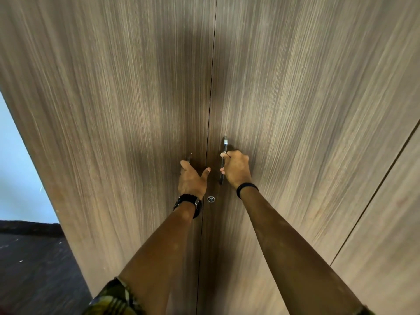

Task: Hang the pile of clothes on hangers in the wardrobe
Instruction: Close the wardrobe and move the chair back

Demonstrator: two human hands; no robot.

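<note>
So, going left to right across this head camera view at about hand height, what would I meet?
Pale wall → left wardrobe door → left hand on its mostly hidden handle → seam between the doors → metal handle gripped by the right hand → right wardrobe door → neighbouring panel.

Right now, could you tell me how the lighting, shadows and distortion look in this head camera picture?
In the head view, the person's shadow falls dark across the centre seam of the wardrobe doors, deepest around the left hand and right hand; the wide-angle lens fans the wood grain outward and bows the wardrobe's edges; the right handle catches a small glint; the left handle is mostly hidden by the hand.
</note>
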